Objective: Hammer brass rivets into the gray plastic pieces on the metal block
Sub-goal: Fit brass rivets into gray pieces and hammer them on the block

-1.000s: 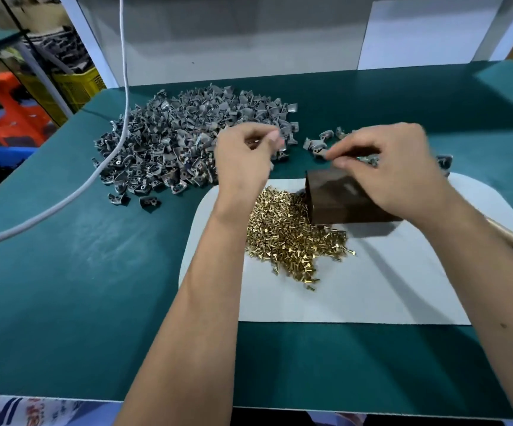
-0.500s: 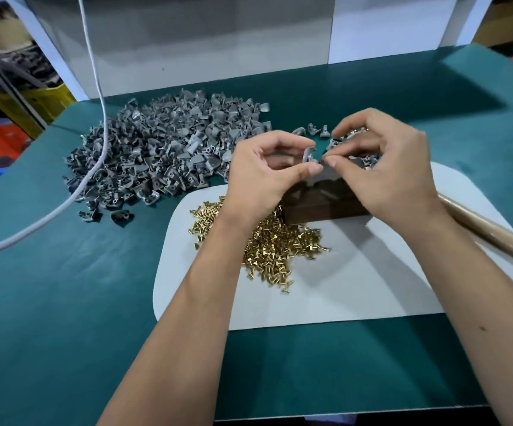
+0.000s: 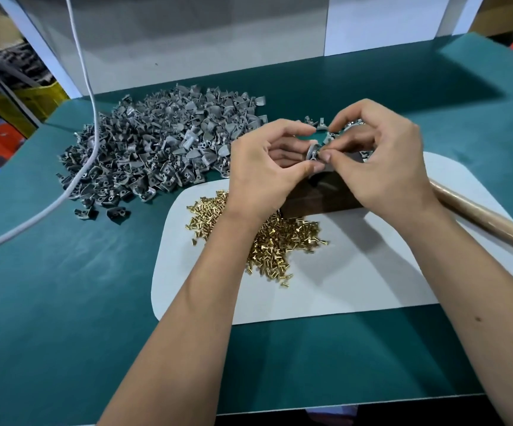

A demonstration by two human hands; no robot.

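My left hand (image 3: pixel 264 167) pinches a small gray plastic piece (image 3: pixel 312 154) just above the dark metal block (image 3: pixel 319 196). My right hand (image 3: pixel 381 161) meets it from the right, thumb and forefinger pinching something tiny against that piece; whether it is a rivet is too small to tell. A heap of brass rivets (image 3: pixel 279 241) lies on the white mat (image 3: pixel 356 281), partly under my left wrist. The big pile of gray plastic pieces (image 3: pixel 163 149) spreads over the green table to the left.
A wooden hammer handle (image 3: pixel 489 222) lies at the right, running under my right forearm. A white cable (image 3: pixel 73 186) hangs across the left of the gray pile. A few gray pieces (image 3: pixel 319 123) lie behind my hands. A gray wall panel stands at the back.
Both hands have come together over the block. The left hand brought a gray piece from the pile, and the right hand's fingertips now pinch at it.
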